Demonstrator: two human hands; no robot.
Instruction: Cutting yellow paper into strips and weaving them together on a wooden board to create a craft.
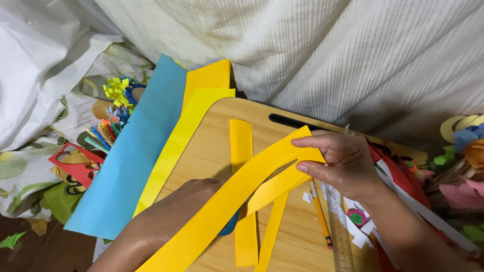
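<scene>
Fingers [308, 142] of right hand [348, 161] pinch yellow strips [237, 196]; left hand [196, 194] at seven o'clock lies hidden under them, grip unclear.

Wooden lap board [297, 236], light grain, rounded far-left corner, dark slot handle [292, 122] along its far edge. Board rests on patterned bedding [30, 171].

On the board: short yellow strip [241, 143] lying lengthwise near the far-left corner; two more yellow strips [272, 234] running to the near edge. Orange pencil [321, 219] and clear ruler [340, 242] side by side toward the right edge. White paper scraps [359, 236] by the right edge, a small pink-and-green paper flower [357, 217] among them.

Overlapping the left edge: yellow sheet [176, 143], partly on a blue sheet [133, 156] that lies on the bedding. Red cut-out paper [75, 163] farther left, also on the bedding.
</scene>
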